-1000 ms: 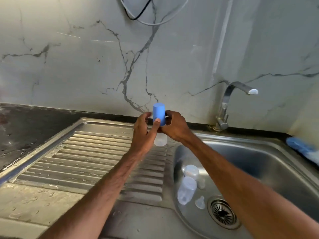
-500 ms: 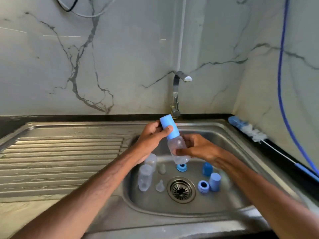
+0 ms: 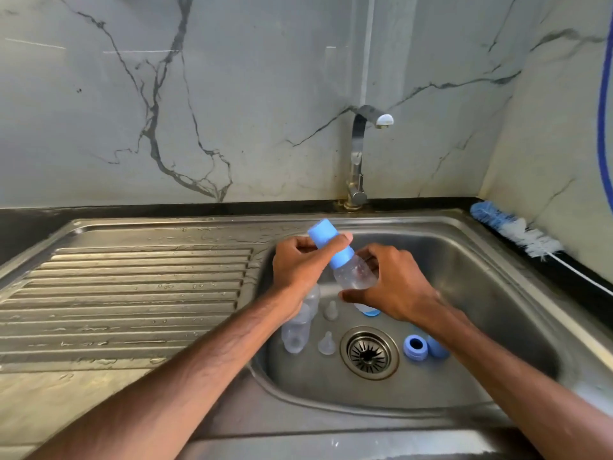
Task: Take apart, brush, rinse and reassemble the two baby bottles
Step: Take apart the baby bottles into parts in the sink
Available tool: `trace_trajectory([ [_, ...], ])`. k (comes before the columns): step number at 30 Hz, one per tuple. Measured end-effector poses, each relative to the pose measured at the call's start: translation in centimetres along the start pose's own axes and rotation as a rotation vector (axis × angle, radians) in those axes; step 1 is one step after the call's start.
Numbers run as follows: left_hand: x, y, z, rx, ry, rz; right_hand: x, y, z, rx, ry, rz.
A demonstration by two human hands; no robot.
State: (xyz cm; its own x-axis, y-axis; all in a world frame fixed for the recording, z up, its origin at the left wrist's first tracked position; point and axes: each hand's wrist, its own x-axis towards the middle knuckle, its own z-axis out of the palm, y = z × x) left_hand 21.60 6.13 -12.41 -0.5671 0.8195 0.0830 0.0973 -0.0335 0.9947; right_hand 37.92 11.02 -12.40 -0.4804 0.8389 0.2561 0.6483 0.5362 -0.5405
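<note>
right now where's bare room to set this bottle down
The ribbed draining board, left of the basin, is bare. So is the basin floor between the drain and the near rim. Crowded: clear bottles and teats left of the drain, blue ring and cap right of it.
</note>
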Motion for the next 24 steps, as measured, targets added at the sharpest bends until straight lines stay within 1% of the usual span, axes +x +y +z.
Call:
trace_trajectory([
  [1,0.1,0.0,0.0,0.002,-0.020,-0.020,0.0,-0.1,0.1,0.000,0.006,0.003],
  [2,0.2,0.0,0.0,-0.018,-0.083,-0.046,0.0,-0.1,0.2,0.018,0.015,0.022],
  [4,0.2,-0.2,0.3,-0.064,-0.271,-0.066,0.0,0.2,0.3,0.111,0.026,0.084],
  [5,0.1,-0.6,0.5,-0.059,-0.340,-0.047,0.1,0.4,0.3,0.176,0.008,0.103],
  [6,0.0,-1.0,0.6,-0.048,-0.373,-0.012,0.2,0.8,0.1,0.248,-0.041,0.102],
  [8,0.0,-1.6,0.7,-0.026,-0.366,0.070,0.3,1.4,-0.5,0.431,-0.233,0.084],
  [9,0.1,-1.8,0.5,0.016,-0.366,0.131,0.3,1.7,-1.0,0.514,-0.330,0.084],
  [10,0.3,-1.9,0.2,0.101,-0.373,0.215,0.4,1.9,-1.6,0.576,-0.382,0.093],
  [11,0.3,-1.8,-0.2,0.221,-0.388,0.313,0.4,2.2,-2.1,0.630,-0.377,0.108],
  [13,0.1,-1.7,-0.6,0.408,-0.411,0.497,0.5,2.5,-2.7,0.775,-0.279,0.150],
  [16,-0.6,-1.4,-0.2,0.538,-0.404,0.705,0.6,2.7,-2.5,0.942,-0.147,0.194],
  [20,-0.9,-1.1,0.3,0.860,-0.244,0.781,0.7,3.0,-2.7,1.067,-0.152,0.218],
  [22,-1.0,-0.8,0.2,0.923,-0.259,0.793,0.7,3.4,-2.7,1.073,-0.164,0.197],
  [24,-1.1,0.1,-0.1,0.845,-0.355,0.768,0.8,3.6,-2.8,1.075,-0.163,0.170],
])
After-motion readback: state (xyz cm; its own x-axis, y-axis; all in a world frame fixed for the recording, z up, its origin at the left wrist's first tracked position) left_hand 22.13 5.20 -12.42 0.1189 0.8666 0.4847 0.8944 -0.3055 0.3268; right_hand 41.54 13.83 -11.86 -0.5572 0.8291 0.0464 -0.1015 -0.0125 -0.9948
